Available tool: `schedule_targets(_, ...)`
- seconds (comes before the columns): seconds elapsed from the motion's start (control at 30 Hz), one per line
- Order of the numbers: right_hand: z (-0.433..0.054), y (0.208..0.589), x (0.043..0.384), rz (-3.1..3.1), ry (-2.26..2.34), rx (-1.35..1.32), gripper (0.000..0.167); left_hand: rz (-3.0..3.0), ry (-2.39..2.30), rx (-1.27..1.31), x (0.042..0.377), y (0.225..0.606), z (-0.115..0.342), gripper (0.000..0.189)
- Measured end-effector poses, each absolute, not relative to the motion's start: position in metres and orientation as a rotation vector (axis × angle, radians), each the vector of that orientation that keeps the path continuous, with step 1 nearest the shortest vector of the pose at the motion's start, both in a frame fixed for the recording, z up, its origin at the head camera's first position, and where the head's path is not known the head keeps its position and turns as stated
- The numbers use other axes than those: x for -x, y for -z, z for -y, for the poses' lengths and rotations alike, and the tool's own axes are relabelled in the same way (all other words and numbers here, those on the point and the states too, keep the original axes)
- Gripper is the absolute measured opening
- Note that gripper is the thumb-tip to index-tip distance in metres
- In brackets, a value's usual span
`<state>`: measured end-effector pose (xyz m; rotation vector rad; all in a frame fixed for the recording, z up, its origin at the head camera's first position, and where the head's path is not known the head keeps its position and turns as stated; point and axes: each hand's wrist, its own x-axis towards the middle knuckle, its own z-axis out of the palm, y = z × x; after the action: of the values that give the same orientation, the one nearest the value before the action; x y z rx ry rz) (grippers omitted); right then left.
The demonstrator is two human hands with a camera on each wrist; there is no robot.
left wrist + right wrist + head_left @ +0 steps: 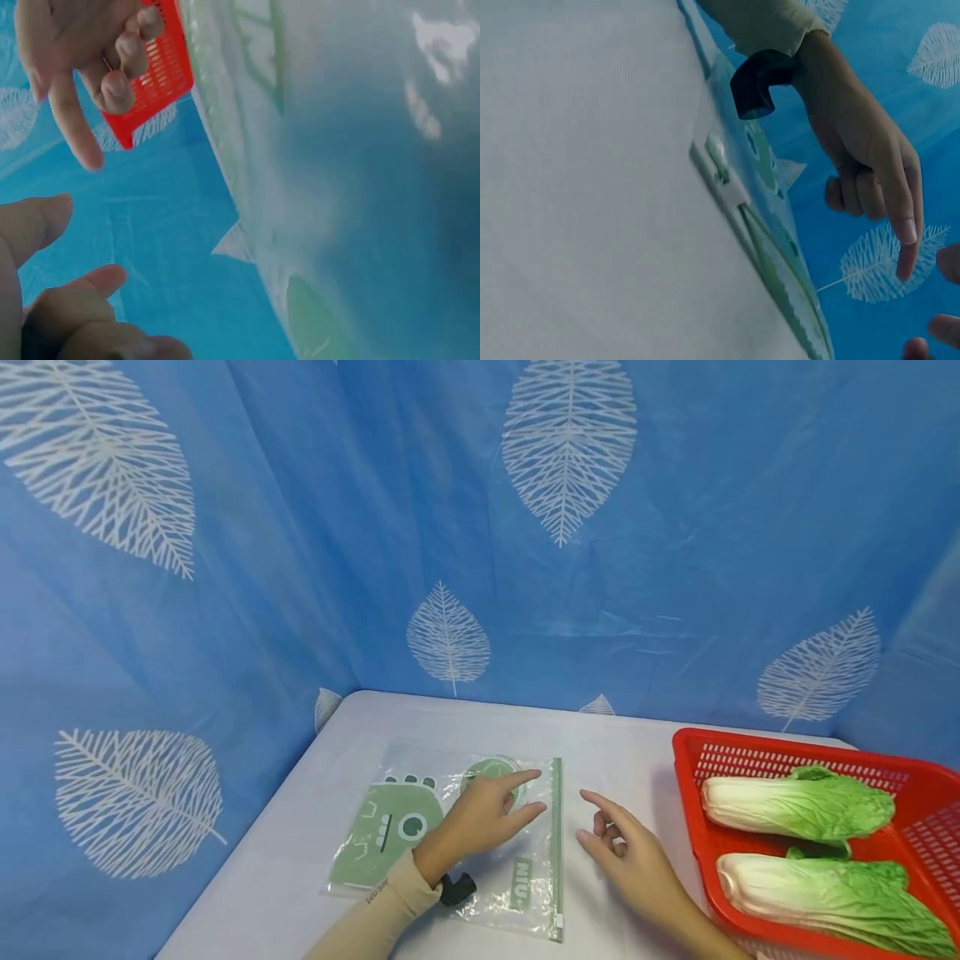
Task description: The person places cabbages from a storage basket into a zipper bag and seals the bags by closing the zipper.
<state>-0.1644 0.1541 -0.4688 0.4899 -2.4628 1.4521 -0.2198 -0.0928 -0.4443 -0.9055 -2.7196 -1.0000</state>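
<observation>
A clear zip bag (495, 860) printed with a green cartoon monster lies flat on the white table. Its green zip edge faces right, with a white slider (727, 184) at the near corner. Above the bag hovers my left hand (487, 814), index finger and thumb stretched out and nothing held. My right hand (630, 852) is just right of the zip edge, empty too, with its index finger pointing forward and the other fingers loosely bent. In the left wrist view, the two hands' fingertips face each other across a gap.
At the right stands a red plastic basket (693, 852) with two napa cabbages, the far one (795, 802) and the near one (825, 893), lying on their sides. A blue curtain (562, 610) with white leaf prints hangs behind and left of the table (615, 739).
</observation>
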Motion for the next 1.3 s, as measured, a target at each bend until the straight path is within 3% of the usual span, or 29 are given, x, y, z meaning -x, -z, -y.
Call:
schedule_targets(0.3, -0.156, 0.488, 0.190, 2.507, -1.530, -0.361, 0.047, 2.641, 1.005, 1.003, 0.225, 0.461, 0.075, 0.044)
schedule_targets(0.83, -0.161, 0.498, 0.192, 2.504, -1.633, -0.247, 0.042, 2.836, 0.953, 1.229, 0.225, 0.476, 0.064, 0.049)
schedule_targets(1.3, -0.162, 0.502, 0.193, 2.510, -1.569, -0.277, 0.044, 2.876, 0.952, 1.116, 0.225, 0.478, 0.061, 0.027)
